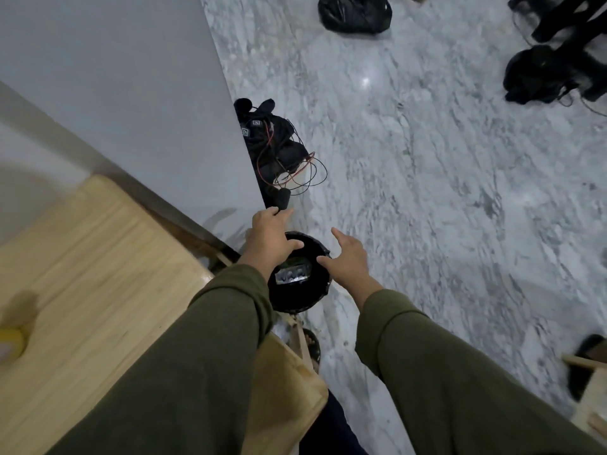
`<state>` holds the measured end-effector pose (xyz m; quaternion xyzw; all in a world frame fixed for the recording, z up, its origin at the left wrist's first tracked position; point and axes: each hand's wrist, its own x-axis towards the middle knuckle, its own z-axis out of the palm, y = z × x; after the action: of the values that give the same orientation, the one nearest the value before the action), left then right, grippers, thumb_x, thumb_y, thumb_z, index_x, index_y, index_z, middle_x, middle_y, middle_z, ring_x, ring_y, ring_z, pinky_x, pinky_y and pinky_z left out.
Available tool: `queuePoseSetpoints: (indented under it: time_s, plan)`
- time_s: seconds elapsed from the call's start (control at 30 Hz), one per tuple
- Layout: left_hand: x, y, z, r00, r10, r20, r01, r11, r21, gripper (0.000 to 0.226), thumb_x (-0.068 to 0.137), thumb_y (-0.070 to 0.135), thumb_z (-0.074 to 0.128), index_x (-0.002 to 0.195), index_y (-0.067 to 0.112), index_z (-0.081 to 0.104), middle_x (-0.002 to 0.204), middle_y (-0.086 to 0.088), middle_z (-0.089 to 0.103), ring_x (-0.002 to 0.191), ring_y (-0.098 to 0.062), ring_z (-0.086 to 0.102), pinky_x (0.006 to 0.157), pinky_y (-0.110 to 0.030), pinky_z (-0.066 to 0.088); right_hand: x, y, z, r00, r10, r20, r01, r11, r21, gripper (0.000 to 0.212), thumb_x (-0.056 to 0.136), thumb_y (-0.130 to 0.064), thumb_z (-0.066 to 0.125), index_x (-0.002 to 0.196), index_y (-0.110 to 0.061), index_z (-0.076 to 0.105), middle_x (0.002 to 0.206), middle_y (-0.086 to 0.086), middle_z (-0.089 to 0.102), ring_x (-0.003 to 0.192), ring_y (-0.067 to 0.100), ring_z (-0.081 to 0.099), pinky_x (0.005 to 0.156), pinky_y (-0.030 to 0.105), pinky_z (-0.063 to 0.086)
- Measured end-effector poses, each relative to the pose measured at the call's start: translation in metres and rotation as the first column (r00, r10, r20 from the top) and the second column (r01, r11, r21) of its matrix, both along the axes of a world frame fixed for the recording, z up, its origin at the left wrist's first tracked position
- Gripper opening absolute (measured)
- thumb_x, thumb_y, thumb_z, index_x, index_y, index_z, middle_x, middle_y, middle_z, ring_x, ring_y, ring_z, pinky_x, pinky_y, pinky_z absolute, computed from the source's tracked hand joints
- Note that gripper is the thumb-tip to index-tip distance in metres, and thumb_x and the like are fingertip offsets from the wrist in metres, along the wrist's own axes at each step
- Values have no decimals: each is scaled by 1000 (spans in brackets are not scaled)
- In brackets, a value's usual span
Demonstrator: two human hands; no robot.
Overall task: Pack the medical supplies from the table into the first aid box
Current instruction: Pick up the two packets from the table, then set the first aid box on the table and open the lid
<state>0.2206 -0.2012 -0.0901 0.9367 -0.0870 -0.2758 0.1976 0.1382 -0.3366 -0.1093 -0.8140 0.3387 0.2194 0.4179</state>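
Black-lined bin sits under the spread, empty left hand and right hand; its foil pack, possibly a supply, risks being left behind.

A: What colour is the floor?
B: White marble veined with grey.
A: And the desk?
B: Pale wood with a straight grain. A yellow tape roll sits at its left edge.
A: The sleeves?
B: Olive green, both of them.
A: That round bin below the hands?
B: Black, lined in black, with something silvery inside.
A: The wires by the grey wall?
B: Red and black, on a black bundle.
A: The bag at the top?
B: Glossy black.
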Motion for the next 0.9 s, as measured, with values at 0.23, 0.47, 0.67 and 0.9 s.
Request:
queuePoseSetpoints:
  time_s: [0.23,0.47,0.67,0.9]
  plan:
    - [-13,16,60,992,-85,89,82,996,39,84,78,41,72,147,29,25,157,-8,15,146,-28,5,111,-51,21,-19,12,58,996,13,86,-6,997,-78,71,84,-34,64,145,-35,27,157,8,14,145,28,11,115,53,19]
    - [-62,54,147,963,-181,199,180,983,23,88,77,43,72,147,34,19,160,-3,-3,146,-26,-13,115,-56,7,-76,45,137,979,-10,202,52,978,-203,73,83,-37,63,145,-36,25,158,6,12,145,28,8,113,53,17]
    - [-107,113,213,917,-223,330,218,974,55,94,75,45,73,148,35,15,160,-4,-4,146,-27,-14,116,-55,7,-123,93,198,944,26,328,65,962,-264,76,83,-38,65,146,-35,23,159,5,11,146,27,7,113,53,16]
    - [-147,196,267,906,-111,408,87,993,75,97,74,45,73,148,37,11,160,-2,-5,145,-26,-16,115,-54,7,-130,150,254,882,195,430,-60,949,-308,76,83,-36,65,146,-35,23,158,5,11,145,25,7,112,51,18]
